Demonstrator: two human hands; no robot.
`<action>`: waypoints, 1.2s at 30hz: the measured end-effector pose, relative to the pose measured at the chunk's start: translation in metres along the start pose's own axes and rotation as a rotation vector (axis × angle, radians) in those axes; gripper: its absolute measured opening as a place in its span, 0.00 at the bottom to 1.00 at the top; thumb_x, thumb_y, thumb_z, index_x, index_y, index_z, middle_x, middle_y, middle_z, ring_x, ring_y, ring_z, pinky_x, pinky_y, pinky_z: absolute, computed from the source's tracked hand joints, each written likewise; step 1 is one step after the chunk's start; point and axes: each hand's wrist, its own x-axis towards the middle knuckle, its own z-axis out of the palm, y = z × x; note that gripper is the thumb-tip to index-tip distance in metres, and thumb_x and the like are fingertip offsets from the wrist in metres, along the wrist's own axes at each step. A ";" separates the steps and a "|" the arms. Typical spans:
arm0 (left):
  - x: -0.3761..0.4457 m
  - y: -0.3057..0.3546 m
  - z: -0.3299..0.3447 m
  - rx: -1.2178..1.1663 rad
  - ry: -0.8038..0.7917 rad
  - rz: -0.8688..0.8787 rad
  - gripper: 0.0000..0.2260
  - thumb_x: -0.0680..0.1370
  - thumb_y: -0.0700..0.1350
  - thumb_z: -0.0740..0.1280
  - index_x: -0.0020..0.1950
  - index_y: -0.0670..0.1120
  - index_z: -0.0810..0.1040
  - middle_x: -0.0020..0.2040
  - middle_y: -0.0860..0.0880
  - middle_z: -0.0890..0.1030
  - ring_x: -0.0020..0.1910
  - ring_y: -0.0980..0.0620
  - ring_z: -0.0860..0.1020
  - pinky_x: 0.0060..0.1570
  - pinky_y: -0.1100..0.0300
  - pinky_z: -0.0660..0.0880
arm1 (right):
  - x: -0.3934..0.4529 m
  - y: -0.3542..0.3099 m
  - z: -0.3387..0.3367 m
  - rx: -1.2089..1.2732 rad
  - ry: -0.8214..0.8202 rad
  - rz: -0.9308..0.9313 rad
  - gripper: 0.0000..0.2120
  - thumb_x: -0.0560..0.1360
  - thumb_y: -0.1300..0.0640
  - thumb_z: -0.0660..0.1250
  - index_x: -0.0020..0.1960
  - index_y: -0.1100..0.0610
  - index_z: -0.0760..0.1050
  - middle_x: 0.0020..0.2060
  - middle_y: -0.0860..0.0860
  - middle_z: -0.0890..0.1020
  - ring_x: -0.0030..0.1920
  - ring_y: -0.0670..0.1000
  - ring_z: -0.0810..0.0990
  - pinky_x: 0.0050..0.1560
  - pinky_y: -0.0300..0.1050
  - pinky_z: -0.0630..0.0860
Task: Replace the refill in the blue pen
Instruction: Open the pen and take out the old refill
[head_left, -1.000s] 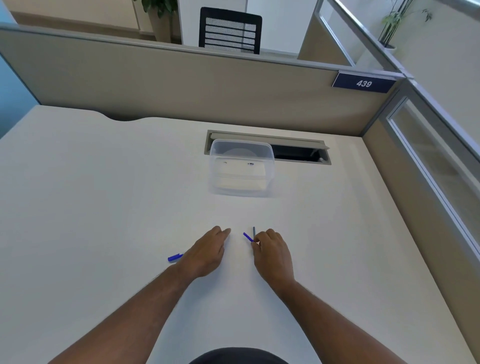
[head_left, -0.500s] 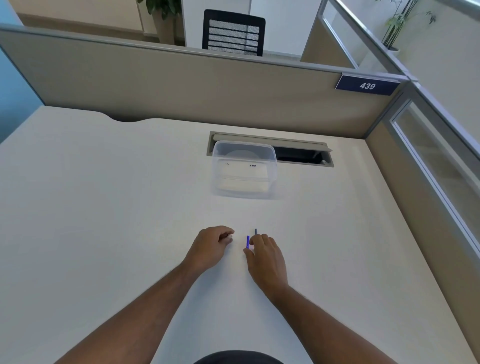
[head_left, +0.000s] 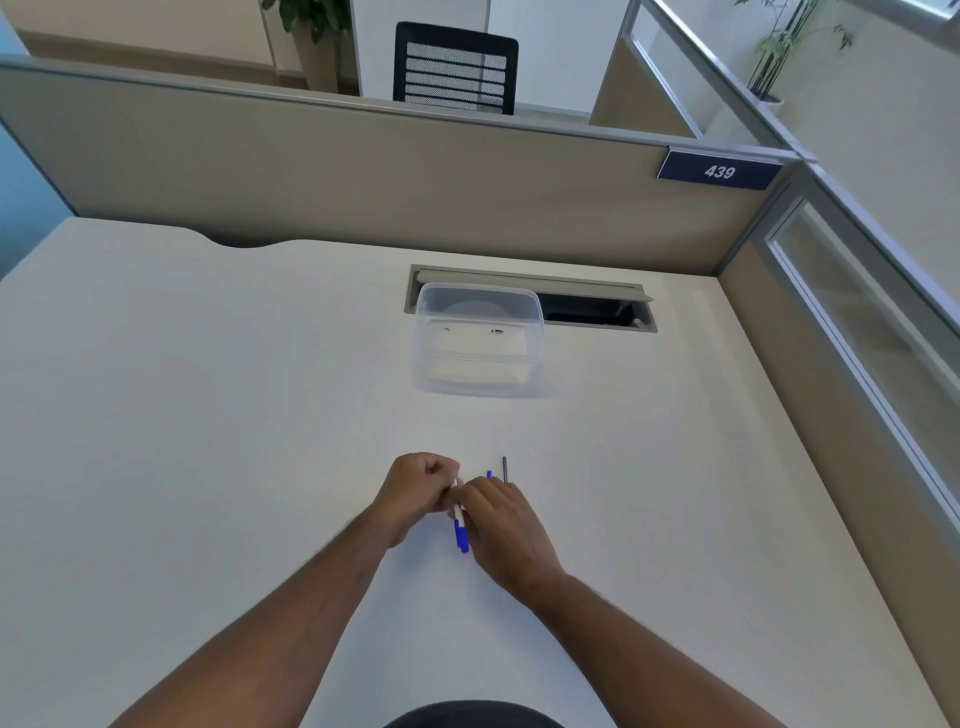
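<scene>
- The white-barrelled pen with blue cap end (head_left: 459, 525) runs twelve to six, gripped between the closed left hand (head_left: 415, 493) and right hand (head_left: 498, 525).
- The thin grey refill rod (head_left: 504, 469) lies at one o'clock, just beyond the right hand's fingertips, on the white table (head_left: 208, 415).

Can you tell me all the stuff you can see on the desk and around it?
pen: one, white barrel with blue end, held between the two hands above the desk
small blue piece: one, blue, just beyond the right hand's fingers
thin refill: one, dark grey, just right of the blue piece
plastic box: one, clear, on the desk beyond the hands
cable slot: one, grey with a dark opening, behind the box
desk: one, white
partition: one, beige, behind the desk
number sign: one, dark blue, reads 439, top right of the partition
chair: one, black, beyond the partition
plants: two, green, far back
left hand: one, closed on the pen
right hand: one, closed on the pen
</scene>
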 end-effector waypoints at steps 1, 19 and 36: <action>0.000 0.000 -0.001 0.007 -0.001 -0.008 0.06 0.80 0.41 0.66 0.50 0.42 0.83 0.45 0.42 0.86 0.40 0.48 0.85 0.38 0.58 0.82 | 0.002 0.000 -0.003 0.022 0.026 0.022 0.12 0.73 0.68 0.72 0.52 0.55 0.77 0.42 0.50 0.79 0.40 0.53 0.74 0.42 0.46 0.74; -0.002 -0.084 -0.032 1.285 0.185 0.570 0.26 0.83 0.56 0.48 0.80 0.46 0.56 0.82 0.47 0.53 0.80 0.48 0.50 0.76 0.44 0.58 | 0.019 0.005 -0.019 0.314 0.025 0.477 0.07 0.82 0.54 0.63 0.45 0.51 0.76 0.43 0.44 0.81 0.44 0.47 0.79 0.46 0.43 0.77; -0.004 -0.085 -0.032 1.259 0.187 0.550 0.27 0.83 0.57 0.45 0.81 0.48 0.50 0.82 0.50 0.46 0.80 0.52 0.42 0.78 0.47 0.49 | 0.025 -0.003 -0.037 0.381 0.177 0.496 0.08 0.84 0.54 0.61 0.48 0.44 0.73 0.42 0.43 0.79 0.42 0.44 0.76 0.42 0.37 0.69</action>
